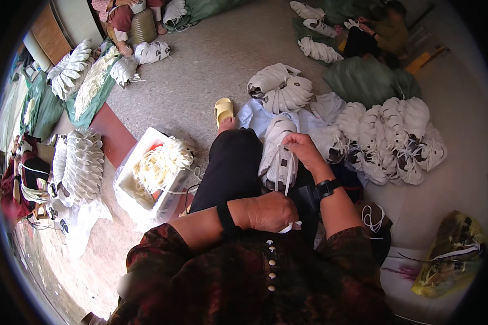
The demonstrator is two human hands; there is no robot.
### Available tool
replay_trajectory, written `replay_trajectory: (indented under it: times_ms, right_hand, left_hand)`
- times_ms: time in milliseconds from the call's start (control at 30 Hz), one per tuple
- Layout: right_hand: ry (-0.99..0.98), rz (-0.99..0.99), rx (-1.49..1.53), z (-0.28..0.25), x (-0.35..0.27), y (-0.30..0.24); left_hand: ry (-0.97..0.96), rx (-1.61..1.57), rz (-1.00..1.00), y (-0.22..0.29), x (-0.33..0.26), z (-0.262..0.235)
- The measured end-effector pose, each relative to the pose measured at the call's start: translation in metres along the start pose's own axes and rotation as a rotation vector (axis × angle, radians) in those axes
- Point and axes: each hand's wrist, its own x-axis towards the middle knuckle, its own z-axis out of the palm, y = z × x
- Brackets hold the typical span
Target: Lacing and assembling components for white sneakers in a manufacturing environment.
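Note:
A white sneaker (277, 142) rests on my lap, its opening toward me. White shoelace (276, 176) hangs from its upper in strands toward my body. My right hand (305, 150) is over the sneaker's right side, thumb and finger pinched on the lace. Close to my chest, my left hand (272, 211) is closed, back upward, with a white lace end poking out beneath the fingers. The rest of what this hand grips is hidden.
A white foam box (123, 189) of cream laces (162, 165) stands to my left. Piled white shoes (387, 138) lie to my right, with more shoes (282, 86) ahead on pale cloth. A yellow bag (450, 254) sits at the lower right. Other people work in the background.

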Motion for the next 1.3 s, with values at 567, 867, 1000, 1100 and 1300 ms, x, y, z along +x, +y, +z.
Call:
replay_trajectory:
  times_ms: [567,867,1000,1100,1300]
  right_hand:
    - [-0.233,0.248,-0.264,0.001,0.026,-0.021]
    - [-0.08,0.191,-0.74,0.023,0.031,-0.016]
    - [-0.093,0.262,-0.622,0.017,0.029,-0.017]
    - [-0.036,0.344,0.175,0.001,0.021,-0.003]
    - [-0.007,0.039,0.205,-0.002,-0.018,-0.005]
  left_hand:
    - [-0.001,-0.062,-0.005,0.001,0.003,0.0]
    - [-0.16,-0.477,0.002,0.015,0.014,0.013]
    - [-0.16,-0.519,-0.051,0.016,0.014,0.007]
    - [-0.068,-0.451,0.024,0.021,0.015,0.003]
    - [0.174,-0.461,-0.04,0.032,0.02,-0.024]
